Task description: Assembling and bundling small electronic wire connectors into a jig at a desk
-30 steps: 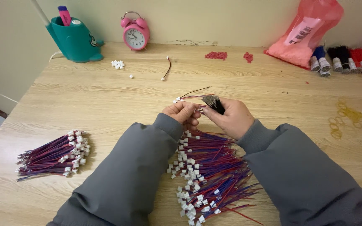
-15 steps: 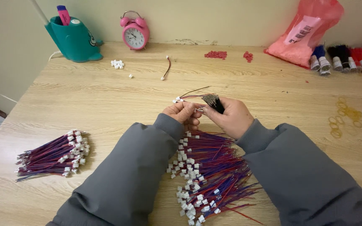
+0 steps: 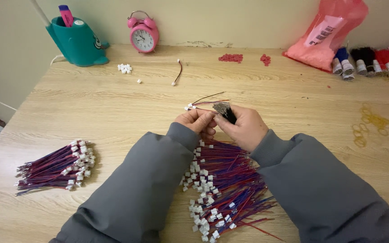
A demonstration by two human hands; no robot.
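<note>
Head view: the left hand (image 3: 198, 122) and right hand (image 3: 245, 127) meet above the middle of the wooden table (image 3: 293, 99), fingertips touching. The left hand is closed, pinching a small lead (image 3: 203, 104) of red and blue wires whose white connectors project to the left of the fingertips. The right hand is closed around a dark bundle (image 3: 226, 112) with its upper end showing above the thumb; what the bundle consists of cannot be told. Directly below both hands, between the 2 grey sleeves (image 3: 140, 189), lies a large pile (image 3: 221, 189) of red-and-blue leads with white connectors, fanned out toward the near edge. A second, smaller pile (image 3: 55, 166) lies well apart at the left near edge, connectors pointing right. At the far left stands a teal holder (image 3: 75, 42) with a pink-capped item in it; just to its right stands a pink alarm clock (image 3: 143, 35). A cluster of loose white connectors (image 3: 124, 68) and 1 single lead (image 3: 177, 72) lie beyond the hands. Red beads (image 3: 230, 57) sit near the far edge. A pink bag (image 3: 327, 36) and thread spools (image 3: 361, 63) occupy the far right, with yellow rubber bands (image 3: 370, 123) nearer.
</note>
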